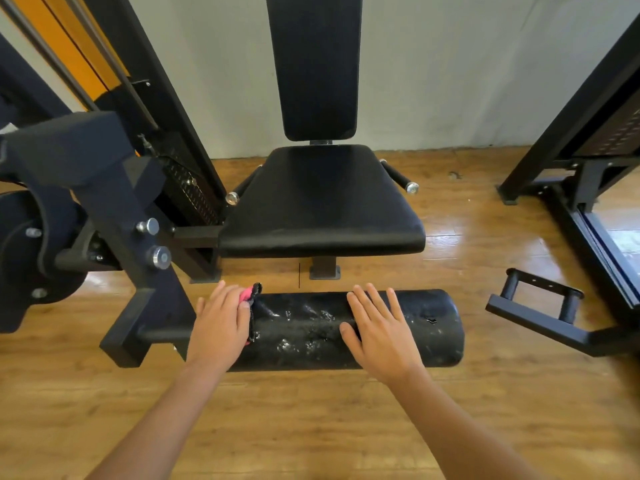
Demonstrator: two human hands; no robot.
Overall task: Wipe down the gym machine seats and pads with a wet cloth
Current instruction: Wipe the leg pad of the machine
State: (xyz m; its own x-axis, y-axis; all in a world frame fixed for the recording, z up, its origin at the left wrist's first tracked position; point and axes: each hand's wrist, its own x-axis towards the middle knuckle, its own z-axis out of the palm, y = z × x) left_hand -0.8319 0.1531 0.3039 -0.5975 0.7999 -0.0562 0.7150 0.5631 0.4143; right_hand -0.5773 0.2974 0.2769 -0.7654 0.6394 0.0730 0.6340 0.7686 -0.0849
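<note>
The left hand (218, 323) presses with flat fingers a pink and black cloth (250, 294) on the left end of the black cylindrical leg pad (304, 327). The right hand (379, 327) lies flat on the pad, steadying it. Wet marks suggest wiping is under way. The next move probably needs a sweep toward the right end.

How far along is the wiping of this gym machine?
The roller pad shows wet streaks, so it looks partly wiped. The left hand presses the pink cloth on its left end; the right hand rests flat on it. The seat and backrest show no wetness, so probably remain.
</note>
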